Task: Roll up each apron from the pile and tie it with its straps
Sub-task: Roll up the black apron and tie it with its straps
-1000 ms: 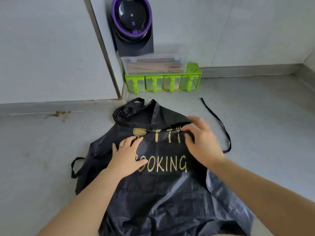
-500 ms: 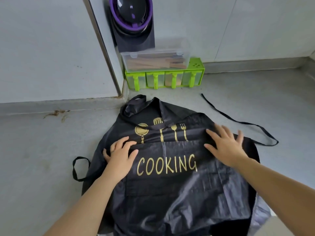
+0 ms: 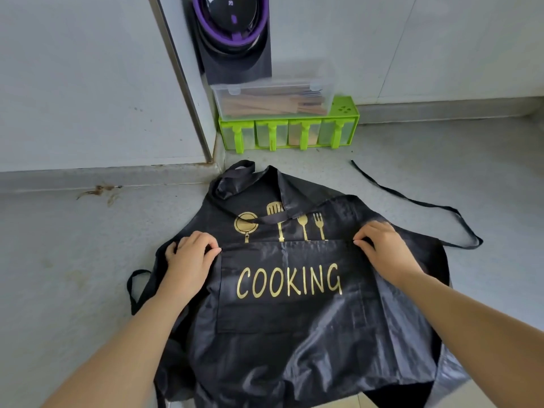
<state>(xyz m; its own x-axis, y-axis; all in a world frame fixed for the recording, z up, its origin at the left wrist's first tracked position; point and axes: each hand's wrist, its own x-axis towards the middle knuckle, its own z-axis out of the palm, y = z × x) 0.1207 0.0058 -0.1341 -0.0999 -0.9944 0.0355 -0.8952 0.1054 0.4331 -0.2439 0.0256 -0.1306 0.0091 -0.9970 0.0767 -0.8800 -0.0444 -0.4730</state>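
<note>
A black apron (image 3: pixel 294 328) printed with gold utensils and the word COOKING lies spread on the grey counter, bib end away from me. Its neck loop (image 3: pixel 235 178) is bunched at the far end. One long waist strap (image 3: pixel 418 204) trails off to the right, and another strap loop (image 3: pixel 137 287) pokes out at the left. My left hand (image 3: pixel 188 257) has its fingers curled on the fabric at the pocket's upper left corner. My right hand (image 3: pixel 382 245) pinches the cloth at the pocket's upper right corner.
A green spice rack (image 3: pixel 288 131) carrying a clear box of wooden utensils (image 3: pixel 273 98) stands against the back wall. Above it hangs a black holder with a purple-rimmed bowl (image 3: pixel 232 22). A raised ledge (image 3: pixel 88 178) borders the counter at the left.
Both hands moved apart and outward across the apron, spreading it flatter; the COOKING print is now fully visible. The right strap was dragged further right. The fingers now curl on the pocket corners.
</note>
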